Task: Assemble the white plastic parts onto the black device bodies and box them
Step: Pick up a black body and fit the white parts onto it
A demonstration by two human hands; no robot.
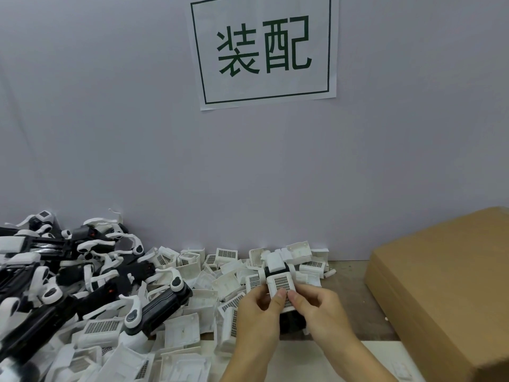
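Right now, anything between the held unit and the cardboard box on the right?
Nothing visible. Both hands, left hand and right hand, hold the device body with its white part; the bare table strip lies between it and the cardboard box. The box appears closed from this view.

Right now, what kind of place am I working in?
Probably a factory assembly bench: a wall sign reading "assembly" in Chinese, heaps of identical white plastic parts and black device bodies, plus a cardboard box.
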